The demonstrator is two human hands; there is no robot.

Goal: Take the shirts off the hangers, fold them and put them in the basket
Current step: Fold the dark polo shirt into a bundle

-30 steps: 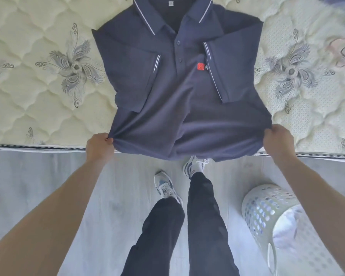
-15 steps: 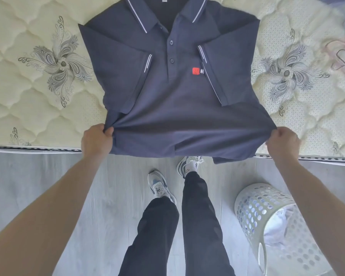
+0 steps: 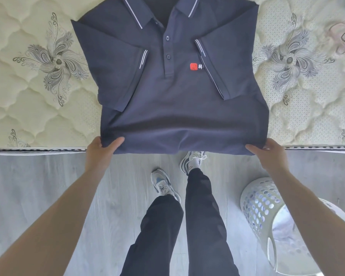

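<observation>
Head cam: L hand point(image 3: 101, 151) + R hand point(image 3: 268, 154) pinch shirt point(image 3: 179, 108) hem corners.

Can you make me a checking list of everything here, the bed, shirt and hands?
Surface: quilted mattress, cream with grey flower patterns.
Job's things: navy polo shirt lies flat, sleeves folded in, hem at the mattress edge; white laundry basket on the floor, something pale inside.
Clutter: hangers at the mattress's far right.
Hands: left hand and right hand each pinch a hem corner.
Cables: nothing seen.
Surroundings: grey wood floor, person's sneakers.
</observation>
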